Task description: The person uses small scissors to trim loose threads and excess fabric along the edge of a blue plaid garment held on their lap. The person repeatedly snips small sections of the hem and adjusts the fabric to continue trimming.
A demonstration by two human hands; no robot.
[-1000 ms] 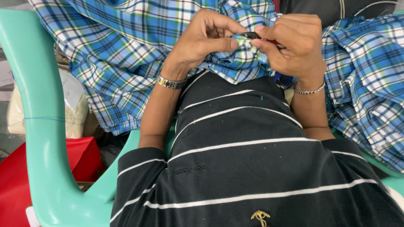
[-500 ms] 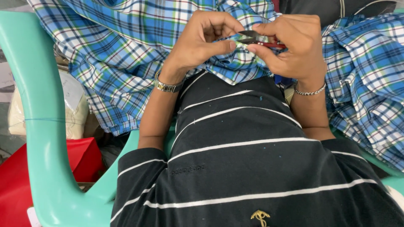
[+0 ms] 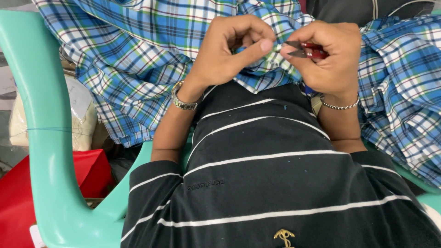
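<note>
A blue, white and green plaid garment (image 3: 138,59) lies across my lap and spreads to both sides. My left hand (image 3: 229,50) pinches a fold of this cloth between thumb and forefinger. My right hand (image 3: 328,57) grips a small red-handled thread snipper (image 3: 305,48), its dark metal blades pointing left at the pinched fold. The two hands nearly touch above my black shirt with white stripes (image 3: 275,183). A metal watch sits on the left wrist, a chain bracelet on the right.
I sit in a mint-green plastic chair (image 3: 46,138), whose armrest curves down the left side. Beside it on the floor are a red box (image 3: 27,193) and a pale cloth sack (image 3: 82,119). More plaid cloth hangs on the right (image 3: 404,101).
Both hands stay close together over the cloth. The snipper's blades have shifted slightly and now point at the fold held by the left thumb.
</note>
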